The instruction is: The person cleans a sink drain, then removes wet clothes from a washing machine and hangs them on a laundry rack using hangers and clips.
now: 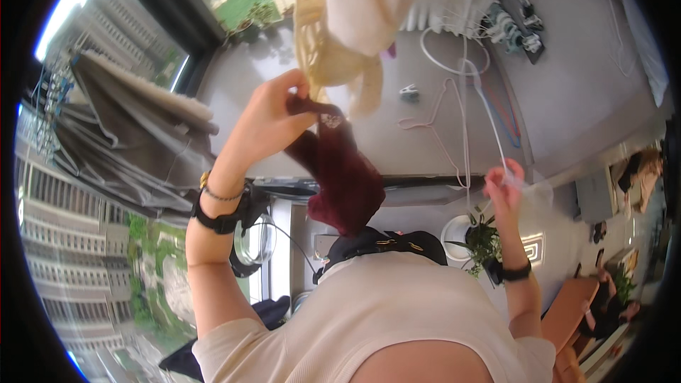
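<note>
My left hand (271, 114) pinches a dark red cloth garment (348, 181) by its upper edge. The garment hangs down in front of my chest and bears a small pale pattern near the top. Just beyond that hand hang a yellow cloth (340, 58) and a pale pink one (367, 0). To the right, my right hand (504, 181) has its fingers closed on a thin white strip (492, 111), perhaps part of a hanger. A pink hanger (433, 122) and a small clothes peg (409, 93) lie between the hands, farther off.
Grey trousers (138, 133) hang at the left by the window. Blue and red hangers (511, 122), a white ring (425, 53) and a bunch of clips (511, 32) are at the upper right. A potted plant (481, 239) stands below my right hand. A person (612, 308) is at the far lower right.
</note>
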### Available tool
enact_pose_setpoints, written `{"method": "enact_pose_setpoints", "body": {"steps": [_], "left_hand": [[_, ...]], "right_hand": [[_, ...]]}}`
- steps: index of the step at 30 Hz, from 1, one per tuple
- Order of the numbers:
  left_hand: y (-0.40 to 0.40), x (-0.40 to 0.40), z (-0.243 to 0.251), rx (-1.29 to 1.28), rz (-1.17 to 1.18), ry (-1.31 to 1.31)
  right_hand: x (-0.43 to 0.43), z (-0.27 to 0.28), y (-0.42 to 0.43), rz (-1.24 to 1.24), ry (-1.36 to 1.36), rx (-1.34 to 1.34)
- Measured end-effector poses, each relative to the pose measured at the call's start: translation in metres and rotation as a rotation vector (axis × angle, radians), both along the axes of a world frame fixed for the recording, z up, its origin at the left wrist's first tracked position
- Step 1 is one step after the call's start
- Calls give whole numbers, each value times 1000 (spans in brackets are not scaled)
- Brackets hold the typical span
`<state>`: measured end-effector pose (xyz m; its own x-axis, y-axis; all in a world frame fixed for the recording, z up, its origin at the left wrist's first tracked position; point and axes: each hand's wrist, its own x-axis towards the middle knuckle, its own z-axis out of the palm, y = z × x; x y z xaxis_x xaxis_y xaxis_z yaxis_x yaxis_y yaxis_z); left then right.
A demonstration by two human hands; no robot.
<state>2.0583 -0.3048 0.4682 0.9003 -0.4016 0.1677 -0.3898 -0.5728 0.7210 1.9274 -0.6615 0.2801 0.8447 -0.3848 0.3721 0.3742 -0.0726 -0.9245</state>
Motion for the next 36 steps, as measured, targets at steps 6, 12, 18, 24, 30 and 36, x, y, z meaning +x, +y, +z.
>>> {"method": "enact_pose_setpoints", "body": {"steps": [6, 12, 18, 24, 30, 36], "left_hand": [[-10, -5, -15, 159, 143, -259], [-14, -18, -25, 229, 273, -347], [-37, -43, -23, 428, 353, -370], [-11, -68, 29, 321, 4, -125], [26, -47, 29, 266, -119, -498], [39, -35, 9, -157, -165, -8]], "right_hand": [[-42, 97, 9, 478, 128, -261], [-13, 140, 75, 849, 426, -285], [31, 129, 116, 818, 291, -419], [56, 136, 101, 792, 146, -183], [76, 148, 79, 751, 107, -114], [91, 159, 57, 720, 74, -26]]}}
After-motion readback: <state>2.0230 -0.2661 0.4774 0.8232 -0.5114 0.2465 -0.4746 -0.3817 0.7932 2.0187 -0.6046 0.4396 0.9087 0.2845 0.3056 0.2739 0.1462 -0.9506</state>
